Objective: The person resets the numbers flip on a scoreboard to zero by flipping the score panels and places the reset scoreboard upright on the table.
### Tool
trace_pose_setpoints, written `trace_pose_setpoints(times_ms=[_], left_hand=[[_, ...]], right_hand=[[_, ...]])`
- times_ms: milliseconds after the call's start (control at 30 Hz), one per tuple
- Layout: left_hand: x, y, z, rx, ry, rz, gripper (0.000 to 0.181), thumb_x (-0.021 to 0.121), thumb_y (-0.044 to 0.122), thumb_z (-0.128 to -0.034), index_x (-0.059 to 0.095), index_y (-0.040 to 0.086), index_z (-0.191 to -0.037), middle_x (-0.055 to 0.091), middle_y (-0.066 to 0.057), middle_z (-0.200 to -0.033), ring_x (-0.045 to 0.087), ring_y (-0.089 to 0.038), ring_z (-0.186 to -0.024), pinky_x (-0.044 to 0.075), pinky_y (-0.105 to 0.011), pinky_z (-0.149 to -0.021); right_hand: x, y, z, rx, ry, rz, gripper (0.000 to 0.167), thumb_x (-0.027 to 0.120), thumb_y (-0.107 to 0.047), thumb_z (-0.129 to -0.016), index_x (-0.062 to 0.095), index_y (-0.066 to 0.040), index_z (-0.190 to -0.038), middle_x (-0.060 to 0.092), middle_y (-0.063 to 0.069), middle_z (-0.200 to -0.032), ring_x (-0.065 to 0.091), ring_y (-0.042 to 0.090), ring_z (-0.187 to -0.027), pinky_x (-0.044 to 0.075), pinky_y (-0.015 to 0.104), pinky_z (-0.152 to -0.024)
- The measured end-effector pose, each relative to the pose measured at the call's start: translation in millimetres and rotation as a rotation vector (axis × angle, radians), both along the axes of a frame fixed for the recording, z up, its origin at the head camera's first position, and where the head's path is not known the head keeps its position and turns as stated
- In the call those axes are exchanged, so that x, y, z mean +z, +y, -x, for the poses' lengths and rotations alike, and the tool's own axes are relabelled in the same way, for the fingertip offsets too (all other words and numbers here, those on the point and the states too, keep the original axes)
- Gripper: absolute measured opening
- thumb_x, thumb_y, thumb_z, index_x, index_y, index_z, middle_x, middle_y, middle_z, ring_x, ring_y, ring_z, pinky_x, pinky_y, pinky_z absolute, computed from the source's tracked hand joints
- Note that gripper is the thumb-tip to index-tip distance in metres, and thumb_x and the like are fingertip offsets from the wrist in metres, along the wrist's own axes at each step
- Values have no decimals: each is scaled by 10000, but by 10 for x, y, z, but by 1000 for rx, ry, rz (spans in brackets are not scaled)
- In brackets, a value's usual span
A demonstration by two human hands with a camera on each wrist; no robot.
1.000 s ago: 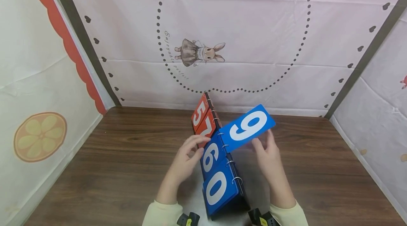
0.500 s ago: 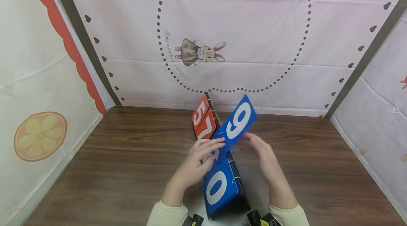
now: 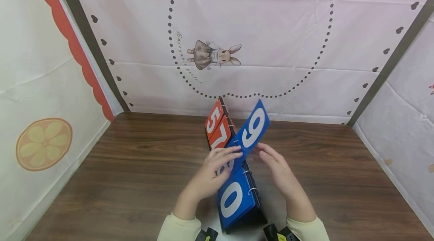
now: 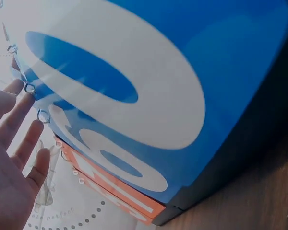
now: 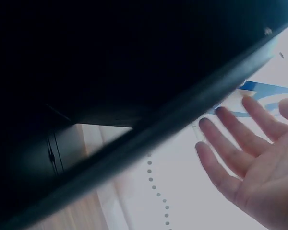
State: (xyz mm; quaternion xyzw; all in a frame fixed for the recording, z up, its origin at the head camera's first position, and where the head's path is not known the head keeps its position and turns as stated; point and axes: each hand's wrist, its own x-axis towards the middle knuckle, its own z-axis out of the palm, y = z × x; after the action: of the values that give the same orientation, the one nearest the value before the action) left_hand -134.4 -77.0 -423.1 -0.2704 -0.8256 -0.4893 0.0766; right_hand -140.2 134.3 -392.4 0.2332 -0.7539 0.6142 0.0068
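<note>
A tabletop flip scoreboard [image 3: 247,211] stands lengthwise before me, red number cards [image 3: 217,132] at its far end and blue ones nearer. One blue card with a 9 or 6 [image 3: 255,126] is lifted on its rings, tilted up over the ridge. My left hand [image 3: 207,177] reaches across the blue side, fingers extended by the lifted card's base. My right hand [image 3: 283,175] is at the other side, its fingertips by that card's lower edge; contact is unclear. The nearest blue card [image 4: 182,72] shows a 0. In the right wrist view, the scoreboard's dark underside [image 5: 110,62] fills much of the picture.
The scoreboard rests on a brown wood-grain table [image 3: 142,180]. Behind it rises a white cloth [image 3: 271,37] printed with a rabbit and dotted lines. Similar cloths hang at left and right.
The lifted blue card has swung from leaning right to standing more upright. My left hand has moved right over the blue cards, and my right hand has come inward toward the card.
</note>
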Motion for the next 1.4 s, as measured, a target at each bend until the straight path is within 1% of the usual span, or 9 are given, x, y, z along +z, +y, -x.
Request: trace_pose_setpoints(times_ms=[133,300,500,667,833,1000,1200,1333,1400], left_hand=[[-6,28,3,14,2,41,457,566,110,-897,520,300,-1310,347,156,-1407,262,-154,-1259,406,-488,-923],[-5,37,-1,26,1,68,472,565,113,-895,508,318,-1316,322,143,-1424,242,-156,-1268,379,-506,-943],[13,31,-2,27,20,101,468,553,111,-895,514,333,-1306,340,168,-1424,258,-99,-1254,353,-491,-962],[29,38,-12,31,18,134,469,557,126,-892,514,345,-1306,336,152,-1427,246,-113,-1266,352,-504,-961],[20,35,-11,27,16,99,469,575,114,-883,524,324,-1299,343,133,-1422,254,-156,-1266,361,-531,-944],[8,30,-2,26,-2,49,443,580,103,-883,541,307,-1274,355,141,-1410,261,-169,-1271,362,-543,-940],[0,6,0,11,-11,0,387,573,99,-888,562,259,-1240,379,119,-1392,268,-162,-1269,367,-530,-944],[-18,-21,9,-10,-7,-53,353,547,51,-886,572,187,-1211,395,32,-1388,284,-210,-1258,377,-529,-942],[-32,-40,0,27,-41,-73,356,537,61,-895,550,151,-1239,413,-36,-1386,326,-267,-1267,378,-552,-939]], right_hand=[[-44,0,6,-17,-41,-51,449,436,-208,-981,366,-52,-1395,425,166,-1383,423,361,-1235,348,568,-959],[-95,11,30,-11,-11,-75,514,528,-182,-941,341,-101,-1412,422,144,-1389,439,350,-1225,398,531,-927],[-104,8,33,-34,3,-67,537,538,-201,-937,329,-117,-1425,414,133,-1400,437,353,-1231,388,553,-923],[-89,-10,26,-60,13,-56,510,524,-195,-943,351,-90,-1411,410,142,-1404,410,369,-1250,359,581,-932],[-80,-30,20,-72,15,-70,480,518,-212,-948,388,-79,-1391,434,127,-1389,425,345,-1245,368,566,-935],[-74,-40,11,-38,31,-82,421,512,-194,-951,442,-71,-1348,488,126,-1336,469,323,-1204,384,546,-935],[-80,-45,14,38,57,-95,367,491,-148,-958,463,-64,-1314,497,138,-1313,478,334,-1183,425,506,-914],[-74,-57,27,122,77,-117,344,461,-114,-967,470,-85,-1310,467,115,-1340,436,324,-1216,423,501,-919],[-76,-66,31,157,89,-139,335,446,-116,-973,487,-110,-1305,447,85,-1364,406,306,-1241,406,520,-930]])
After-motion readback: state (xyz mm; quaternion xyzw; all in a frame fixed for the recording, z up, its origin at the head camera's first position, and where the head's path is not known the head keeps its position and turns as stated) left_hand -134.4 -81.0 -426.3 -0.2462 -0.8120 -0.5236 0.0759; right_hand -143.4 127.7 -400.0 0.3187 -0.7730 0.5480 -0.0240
